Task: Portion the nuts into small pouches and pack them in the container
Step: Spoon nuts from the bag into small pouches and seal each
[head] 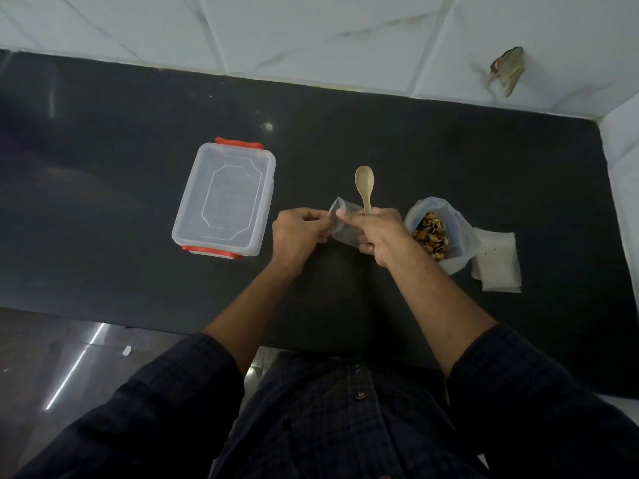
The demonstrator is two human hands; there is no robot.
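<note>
Thinly translucent pouch (340, 226), smooth wooden spoon (364, 186)

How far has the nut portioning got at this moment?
Early. Done: nothing packed that I can see; the container has its lid on and shows no pouches inside. In hand: both hands pinch one small pouch, left hand and right hand, the right also holding the spoon upright. Left: scoop nuts from the bag, fill the spare pouches, pack them.
</note>
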